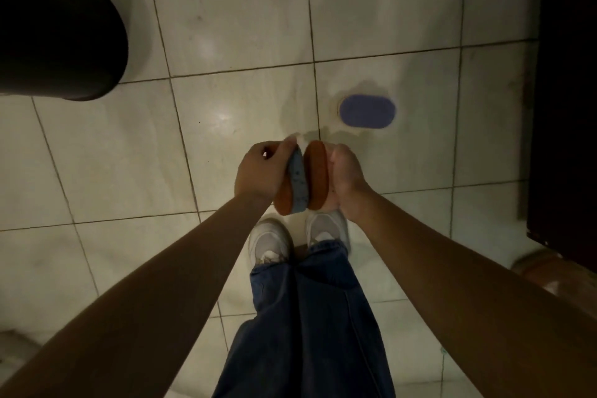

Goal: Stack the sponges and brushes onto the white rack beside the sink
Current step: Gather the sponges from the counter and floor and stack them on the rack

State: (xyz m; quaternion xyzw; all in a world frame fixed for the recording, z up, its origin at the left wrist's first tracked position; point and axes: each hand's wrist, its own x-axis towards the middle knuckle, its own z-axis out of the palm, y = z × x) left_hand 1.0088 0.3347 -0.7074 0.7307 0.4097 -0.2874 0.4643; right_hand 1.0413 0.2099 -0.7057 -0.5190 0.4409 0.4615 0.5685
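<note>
Head view, left fingers (284, 149) grasping blue speckled sponge (297, 182), right fingers (339, 159) grasping orange sponge (318, 178).

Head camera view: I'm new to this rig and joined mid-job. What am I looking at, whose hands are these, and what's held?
This is no machine: one wide camera worn on a person's head looks down, so you see their own arms. The left hand grips a blue sponge with an orange sponge against it; the right hand holds a second orange sponge, close against the blue one. Below are white shoes and jeans on a tiled floor. A purple oval sponge lies on the floor ahead, in what looks like a wet patch. Where they get stacked is not in view.
</note>
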